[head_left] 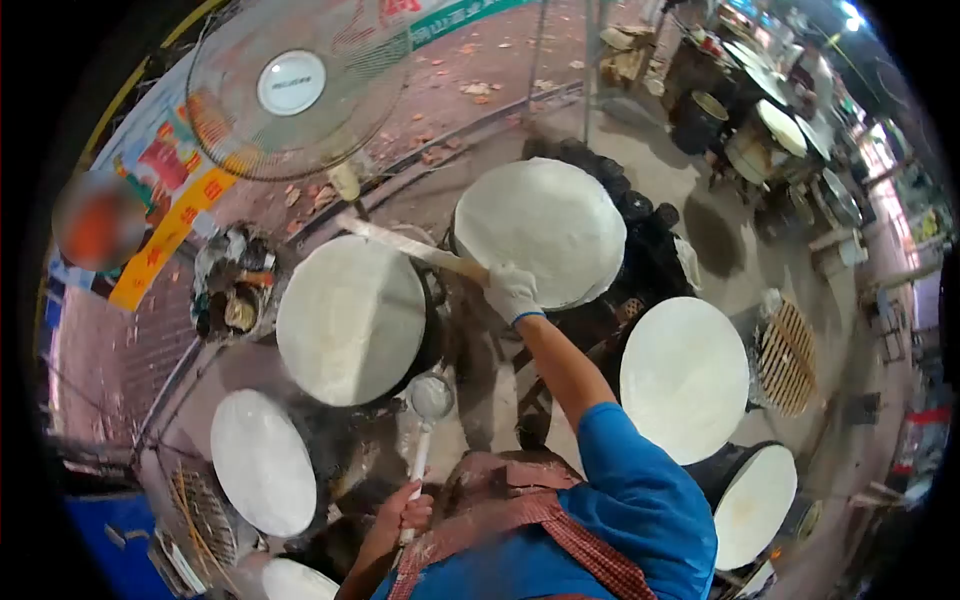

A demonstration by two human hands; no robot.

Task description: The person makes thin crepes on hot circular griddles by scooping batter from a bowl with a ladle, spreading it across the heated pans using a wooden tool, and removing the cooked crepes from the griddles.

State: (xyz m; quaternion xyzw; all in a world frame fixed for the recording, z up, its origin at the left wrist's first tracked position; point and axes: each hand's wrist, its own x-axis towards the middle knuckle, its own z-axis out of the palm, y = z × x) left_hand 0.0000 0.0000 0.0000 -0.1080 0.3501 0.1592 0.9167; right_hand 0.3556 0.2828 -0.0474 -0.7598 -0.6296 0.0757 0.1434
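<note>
Red-checked apron (495, 495) and blue sleeve (640, 460) are seen nearest the head camera, low in the view. A paddle (415, 247) is gripped at its near end by the gloved right hand (515, 292), which is stretched forward with the fingers closed. A ladle (431, 397) is gripped by its pale handle in the bare left hand (403, 512), which is held close beside the apron. Should the paddle be let dip or twist, the left round (350, 325) might be scraped or torn, since its far edge is crossed by the blade; whether the two are touching cannot be told. The far round (540, 230) might be marked by the glove if the wrist were swung forward, as its near edge lies just beside the fingers. If the ladle were tilted, any contents might be spilled on the floor or the left round; what is held in the cup cannot be made out. From the right hand, the paddle is extended leftward and a little forward, across the gap between the two rounds. The ladle's cup is held ahead of the left hand, near the left round's right-hand edge. The right round (685, 380) is placed beyond the sleeve, well apart from both tools.
</note>
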